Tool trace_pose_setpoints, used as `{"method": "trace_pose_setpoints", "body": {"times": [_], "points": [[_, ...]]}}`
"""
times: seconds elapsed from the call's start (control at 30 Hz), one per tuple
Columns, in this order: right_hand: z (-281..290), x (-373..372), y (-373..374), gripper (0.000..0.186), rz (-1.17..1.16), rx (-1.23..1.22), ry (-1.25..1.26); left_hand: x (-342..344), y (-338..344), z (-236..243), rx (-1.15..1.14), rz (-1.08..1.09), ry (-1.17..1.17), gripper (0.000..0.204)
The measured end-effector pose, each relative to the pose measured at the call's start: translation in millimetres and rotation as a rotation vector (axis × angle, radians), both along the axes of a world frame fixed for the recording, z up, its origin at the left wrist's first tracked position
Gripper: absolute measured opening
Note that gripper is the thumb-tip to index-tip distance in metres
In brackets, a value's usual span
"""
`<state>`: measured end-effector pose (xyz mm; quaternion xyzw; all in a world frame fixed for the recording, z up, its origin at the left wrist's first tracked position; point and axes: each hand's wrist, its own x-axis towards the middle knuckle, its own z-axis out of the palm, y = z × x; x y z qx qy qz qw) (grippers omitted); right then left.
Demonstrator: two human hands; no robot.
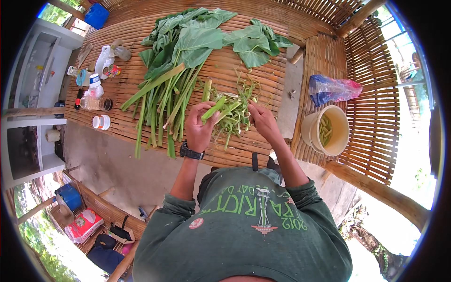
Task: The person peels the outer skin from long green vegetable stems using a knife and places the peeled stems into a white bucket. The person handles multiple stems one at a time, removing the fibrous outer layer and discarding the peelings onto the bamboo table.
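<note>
Dark green shirt (244, 254), bunched sleeves (176, 207), bright green lettering (230, 203), tower print (264, 211), red roundel (196, 223), black wristwatch (190, 151)

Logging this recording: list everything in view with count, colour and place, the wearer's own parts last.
Table: one, brown, centre
Leaves: several, green, table's far side
Stalks: many, green, mid-table
Peelings: one pile, green, by the hands
White tubs: two, white, table's left
Bottle: one, clear, between tubs
Can: one, mostly red, table's left
Other small items: count unclear, mixed, table's left
Bench: one, brown, right
Bucket: one, cream, on bench
Cut pieces: many, green, in bucket
Bag: one, blue-pink, beyond bucket
Shelves: one unit, grey-white, far left
Sack: one, red-white, lower left
Shirt: one, green, on wearer
Watch: one, black, left wrist
Left hand: one, bare, gripping green stalk piece
Right hand: one, bare, at peelings
</note>
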<state>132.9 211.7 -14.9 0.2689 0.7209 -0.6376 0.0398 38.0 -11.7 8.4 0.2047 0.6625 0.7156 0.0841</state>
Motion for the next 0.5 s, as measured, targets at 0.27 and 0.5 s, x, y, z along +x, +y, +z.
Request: {"method": "trace_pose_setpoints", "body": {"times": [0.27,0.5], "points": [[-8.0,12.5,-26.6,0.059,0.153,0.494,-0.076,-2.3,-5.7,1.6,-0.002,0.115,-0.068,0.026],[98.9,18.2,-63.6,0.064,0.313,0.224,0.291,-2.8,4.6,-1.8,-0.149,0.272,0.199,0.028]]}}
